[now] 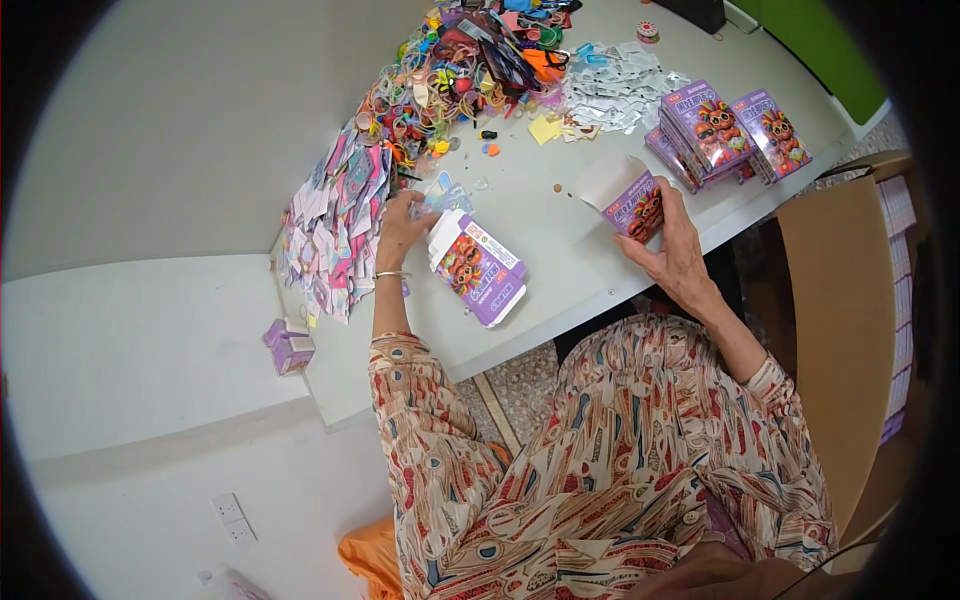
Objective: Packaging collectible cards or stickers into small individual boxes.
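Note:
A purple carton [638, 205] with cartoon figures is in my right hand [680, 250], fingers and thumb wrapped round its sides. Its white top flap stands open toward the left. My left hand [400, 232] reaches down at the edge of a heap of pink and white cards [345, 215]. Its thumb and forefinger look apart, next to some clear and bluish plastic pieces [448, 196]; the other fingers are partly hidden. Just right of that hand, a second purple carton [478, 270] lies flat on the table, its white end flap open toward the hand.
Colourful small trinkets [440, 85] are heaped at the back, beside silvery packets [620, 88]. Stacked purple cartons [710, 130] stand at the back right. A large cardboard box [845, 330] is right of the table [560, 265]. Small purple boxes [288, 347] sit by the left edge.

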{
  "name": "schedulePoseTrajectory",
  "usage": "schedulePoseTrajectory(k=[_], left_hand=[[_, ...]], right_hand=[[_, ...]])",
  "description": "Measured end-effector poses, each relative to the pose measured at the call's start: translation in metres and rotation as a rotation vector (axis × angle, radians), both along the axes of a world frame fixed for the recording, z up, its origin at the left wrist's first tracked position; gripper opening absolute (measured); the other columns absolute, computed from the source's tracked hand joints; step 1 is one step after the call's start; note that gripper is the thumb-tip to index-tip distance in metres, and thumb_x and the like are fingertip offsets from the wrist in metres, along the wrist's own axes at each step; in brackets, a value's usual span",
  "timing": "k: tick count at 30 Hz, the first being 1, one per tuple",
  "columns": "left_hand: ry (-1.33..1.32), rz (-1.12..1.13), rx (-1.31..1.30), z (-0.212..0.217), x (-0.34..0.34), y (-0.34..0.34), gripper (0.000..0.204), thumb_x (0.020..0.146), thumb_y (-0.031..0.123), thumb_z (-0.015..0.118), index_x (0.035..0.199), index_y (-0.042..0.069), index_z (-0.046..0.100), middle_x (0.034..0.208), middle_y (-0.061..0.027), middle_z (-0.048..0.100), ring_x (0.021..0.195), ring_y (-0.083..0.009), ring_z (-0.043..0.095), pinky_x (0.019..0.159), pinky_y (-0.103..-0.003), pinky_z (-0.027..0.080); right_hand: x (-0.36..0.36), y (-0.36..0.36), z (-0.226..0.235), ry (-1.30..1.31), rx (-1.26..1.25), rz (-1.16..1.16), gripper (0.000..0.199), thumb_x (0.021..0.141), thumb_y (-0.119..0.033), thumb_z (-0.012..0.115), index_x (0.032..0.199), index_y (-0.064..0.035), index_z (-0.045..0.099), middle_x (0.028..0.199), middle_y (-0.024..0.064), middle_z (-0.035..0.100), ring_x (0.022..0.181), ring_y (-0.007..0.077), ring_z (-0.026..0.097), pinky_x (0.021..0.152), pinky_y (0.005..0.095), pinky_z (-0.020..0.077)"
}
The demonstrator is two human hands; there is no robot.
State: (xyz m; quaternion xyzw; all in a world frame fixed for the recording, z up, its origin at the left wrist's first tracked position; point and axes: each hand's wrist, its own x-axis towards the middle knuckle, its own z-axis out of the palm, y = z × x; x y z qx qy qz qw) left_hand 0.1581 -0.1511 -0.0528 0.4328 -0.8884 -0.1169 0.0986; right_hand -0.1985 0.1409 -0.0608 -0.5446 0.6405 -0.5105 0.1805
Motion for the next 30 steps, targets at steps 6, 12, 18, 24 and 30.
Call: schedulePoseTrajectory(k=[6, 12, 18, 24, 30], left_hand=[[0.046, 0.205, 0.132, 0.006, -0.025, -0.004, 0.047, 0.067, 0.029, 0.082, 0.099, 0.001, 0.062, 0.085, -0.0048, 0.056, 0.071, -0.0165, 0.051, 0.066, -0.03, 0.043], [-0.004, 0.199, 0.061, 0.006, -0.013, -0.011, 0.03, 0.072, 0.026, 0.078, 0.085, 0.002, 0.065, 0.079, -0.0003, 0.057, 0.073, -0.0126, 0.053, 0.066, -0.027, 0.042], [0.528, 0.262, 0.477, 0.02, -0.031, -0.009, 0.011, 0.081, 0.015, 0.073, 0.08, 0.007, 0.064, 0.069, 0.0076, 0.052, 0.063, -0.0028, 0.047, 0.055, -0.02, 0.038], [0.611, 0.129, 0.487, 0.061, -0.099, 0.004, 0.01, 0.089, 0.018, 0.067, 0.089, 0.011, 0.061, 0.074, 0.0076, 0.057, 0.067, -0.0031, 0.053, 0.059, -0.02, 0.042], [0.648, -0.102, 0.529, 0.052, -0.145, 0.023, 0.016, 0.085, 0.004, 0.068, 0.1, 0.0, 0.064, 0.084, 0.0017, 0.063, 0.075, -0.0055, 0.057, 0.069, -0.02, 0.047]], right_hand=[[-0.001, 0.0, 0.001, 0.015, 0.015, -0.033, 0.083, 0.076, -0.022, 0.078, 0.138, 0.0064, 0.031, 0.12, 0.0232, 0.05, 0.105, 0.0329, 0.055, 0.09, 0.0382, 0.0454], [0.002, -0.003, 0.0, 0.02, -0.014, -0.026, 0.084, 0.076, -0.022, 0.078, 0.138, 0.0064, 0.03, 0.123, 0.0243, 0.049, 0.108, 0.0344, 0.055, 0.093, 0.0386, 0.0447], [0.001, 0.001, 0.001, 0.0, 0.0, -0.027, 0.083, 0.076, -0.022, 0.078, 0.138, 0.0068, 0.03, 0.123, 0.0239, 0.049, 0.107, 0.0346, 0.055, 0.092, 0.0387, 0.0449], [-0.001, 0.0, -0.004, 0.039, -0.053, -0.044, 0.082, 0.076, -0.021, 0.078, 0.137, 0.0066, 0.032, 0.121, 0.0231, 0.049, 0.105, 0.0343, 0.055, 0.09, 0.0397, 0.0454], [-0.002, -0.001, -0.004, 0.049, -0.061, -0.039, 0.08, 0.075, -0.023, 0.078, 0.135, 0.0056, 0.033, 0.12, 0.0227, 0.049, 0.106, 0.036, 0.055, 0.09, 0.0408, 0.0453]])
